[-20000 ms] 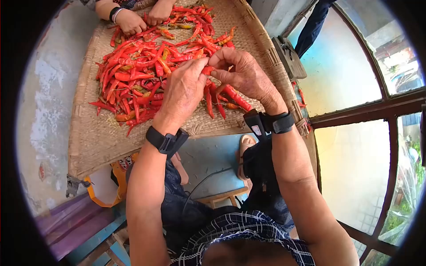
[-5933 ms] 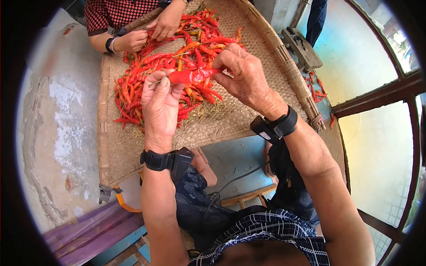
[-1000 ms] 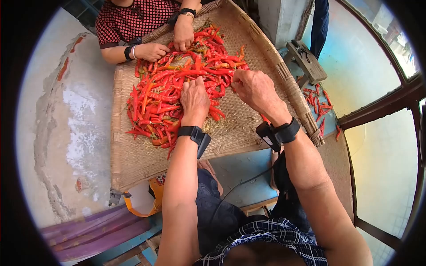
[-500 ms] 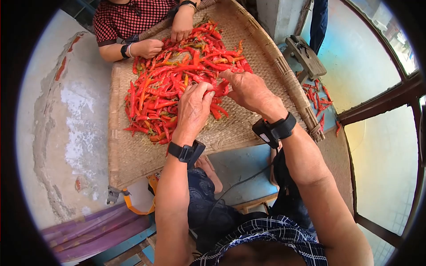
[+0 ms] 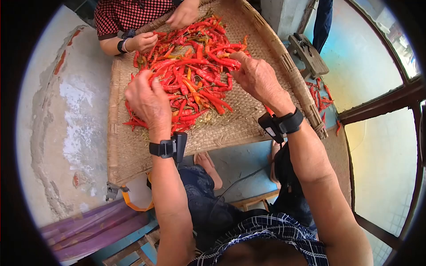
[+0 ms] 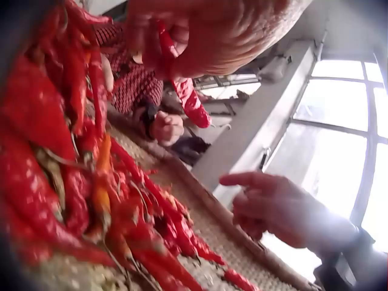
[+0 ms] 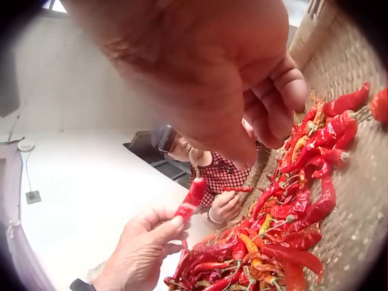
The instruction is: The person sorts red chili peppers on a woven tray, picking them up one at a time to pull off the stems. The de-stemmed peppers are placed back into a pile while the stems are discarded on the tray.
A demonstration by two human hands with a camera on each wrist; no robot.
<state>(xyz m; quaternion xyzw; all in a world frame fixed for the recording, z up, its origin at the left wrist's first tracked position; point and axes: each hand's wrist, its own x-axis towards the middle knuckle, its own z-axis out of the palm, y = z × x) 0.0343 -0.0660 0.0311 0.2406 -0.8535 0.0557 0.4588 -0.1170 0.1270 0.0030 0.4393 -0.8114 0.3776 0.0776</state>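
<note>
My left hand (image 5: 148,97) is over the left side of a heap of red chili peppers (image 5: 186,88) on a woven tray (image 5: 128,159). It pinches one red chili pepper (image 7: 193,199) between thumb and fingers, stem pointing up in the right wrist view. That same chili hangs below the fingers in the left wrist view. My right hand (image 5: 262,80) is above the heap's right edge, index finger stretched out and the others loosely curled. Nothing shows between its fingers in the right wrist view. Some peppers in the heap are orange or yellowish.
Across the tray, another person in a patterned shirt (image 5: 128,17) has both hands near the peppers. A small wooden stool (image 5: 310,57) stands at right, with loose chilies (image 5: 320,95) near it. A wall (image 5: 80,124) runs along the left, frosted windows along the right.
Half a second ago my hands were close together at a pepper. Since then the left has swung left with a chili, and the right has moved slightly up. The other person's hands have shifted.
</note>
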